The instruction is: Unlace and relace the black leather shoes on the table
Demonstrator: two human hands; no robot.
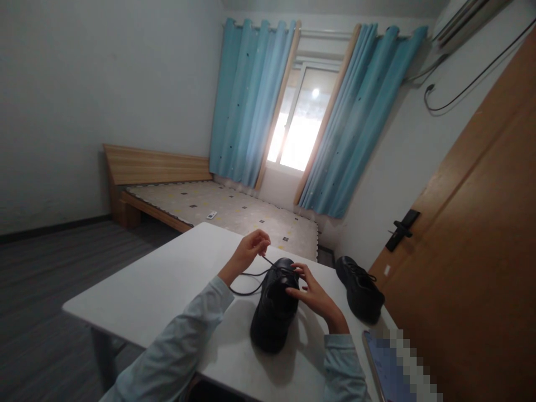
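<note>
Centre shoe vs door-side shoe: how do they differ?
The centre shoe has laces looping out to its left, one strand in the left hand; the door-side shoe has its laces mostly on top.
The right hand touches the centre shoe; the door-side shoe is untouched.
Both: black lace-ups.

The left arm (pixel 180 329) reaches toward one o'clock, its left hand (pixel 253 244) curled, fingers pinched on thumb. The right arm (pixel 343 360) points to eleven, the right hand (pixel 313 293) turned toward ten, thumb and fingers parted.
</note>
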